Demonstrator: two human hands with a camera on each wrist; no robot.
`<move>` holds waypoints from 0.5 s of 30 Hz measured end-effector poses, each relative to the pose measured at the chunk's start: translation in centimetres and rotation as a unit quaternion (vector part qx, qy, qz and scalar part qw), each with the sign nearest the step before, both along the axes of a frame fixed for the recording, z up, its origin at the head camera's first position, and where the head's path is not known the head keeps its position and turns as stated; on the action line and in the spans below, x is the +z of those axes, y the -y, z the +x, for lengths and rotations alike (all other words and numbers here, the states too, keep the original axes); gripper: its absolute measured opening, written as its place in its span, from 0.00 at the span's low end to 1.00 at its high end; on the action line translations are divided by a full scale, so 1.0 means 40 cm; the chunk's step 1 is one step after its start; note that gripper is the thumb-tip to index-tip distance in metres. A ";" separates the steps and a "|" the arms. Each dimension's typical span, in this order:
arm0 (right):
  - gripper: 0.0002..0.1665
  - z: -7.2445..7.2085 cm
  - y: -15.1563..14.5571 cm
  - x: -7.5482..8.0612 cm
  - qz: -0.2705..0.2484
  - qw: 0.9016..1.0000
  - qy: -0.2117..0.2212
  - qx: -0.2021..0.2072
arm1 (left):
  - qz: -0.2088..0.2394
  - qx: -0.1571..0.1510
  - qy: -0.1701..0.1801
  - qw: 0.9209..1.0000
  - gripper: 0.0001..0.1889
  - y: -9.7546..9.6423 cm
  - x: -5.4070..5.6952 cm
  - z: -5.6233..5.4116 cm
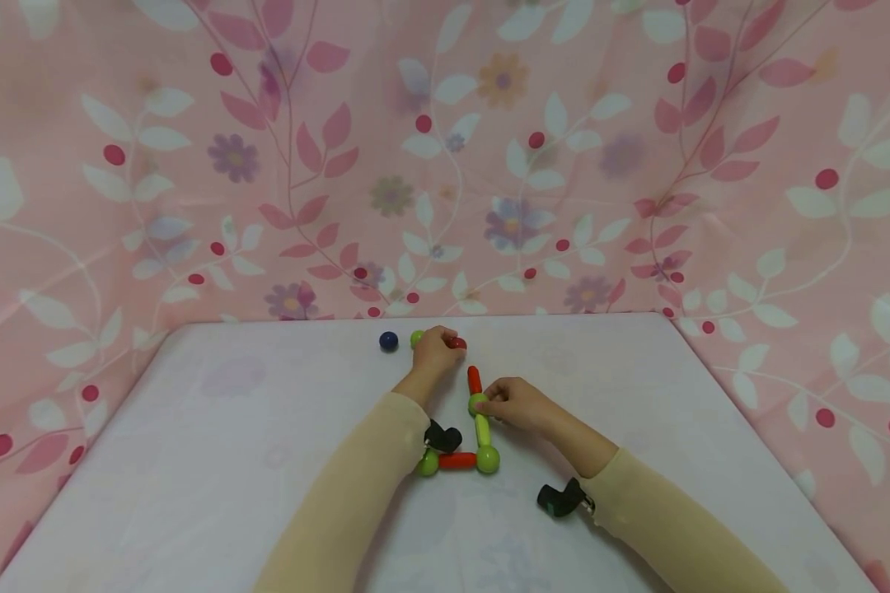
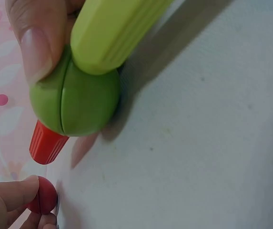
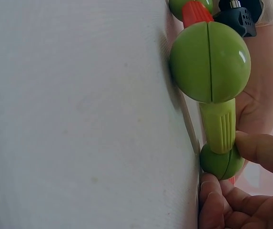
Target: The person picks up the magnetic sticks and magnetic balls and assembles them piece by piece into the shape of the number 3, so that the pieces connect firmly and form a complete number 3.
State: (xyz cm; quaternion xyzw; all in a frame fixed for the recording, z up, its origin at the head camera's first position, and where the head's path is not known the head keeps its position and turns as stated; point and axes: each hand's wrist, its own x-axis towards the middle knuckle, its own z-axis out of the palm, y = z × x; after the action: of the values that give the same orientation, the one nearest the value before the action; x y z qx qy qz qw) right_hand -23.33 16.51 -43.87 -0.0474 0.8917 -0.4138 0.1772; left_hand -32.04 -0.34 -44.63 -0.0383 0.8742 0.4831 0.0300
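At the far side of the table, my left hand (image 1: 433, 354) pinches a red ball (image 2: 45, 195) between thumb and fingers. My right hand (image 1: 522, 405) grips a green ball (image 3: 220, 162), part of a joined figure of balls and rods. From that ball a red rod (image 1: 475, 379) points away from me, and a yellow-green rod (image 3: 218, 125) runs back to a nearer green ball (image 1: 488, 459). Another red rod (image 1: 457, 461) links this one to a green ball (image 1: 428, 463) on the left, partly covered by the left wrist camera.
Close by the left hand, a loose green ball (image 1: 417, 338) is partly hidden behind it. Further left lies a dark blue ball (image 1: 389, 341). The white table (image 1: 215, 461) ends at a pink floral curtain (image 1: 386, 165). A black camera (image 1: 559, 498) is strapped at the right wrist.
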 end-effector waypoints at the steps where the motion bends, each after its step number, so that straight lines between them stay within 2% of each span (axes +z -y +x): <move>1: 0.16 0.000 -0.001 -0.001 -0.003 1.000 0.000 0.001 | -0.003 -0.003 -0.002 1.000 0.17 0.001 -0.001 0.001; 7: 0.15 -0.001 -0.005 -0.005 -0.021 1.000 0.000 0.006 | -0.004 -0.018 -0.014 1.000 0.17 0.007 -0.002 0.006; 12: 0.15 -0.001 -0.005 -0.004 -0.024 1.000 0.000 0.008 | -0.004 -0.044 -0.032 0.999 0.17 0.004 0.006 0.009; 15: 0.15 -0.001 -0.003 -0.003 -0.028 1.000 0.000 0.009 | 0.002 -0.055 -0.027 0.998 0.18 0.000 0.012 0.014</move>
State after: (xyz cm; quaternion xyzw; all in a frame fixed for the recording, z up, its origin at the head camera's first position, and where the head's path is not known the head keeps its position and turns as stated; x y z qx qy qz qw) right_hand -23.38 16.64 -43.98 -0.0606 0.8793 -0.4372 0.1792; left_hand -31.50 -0.35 -44.16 0.0225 0.8744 0.4836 0.0332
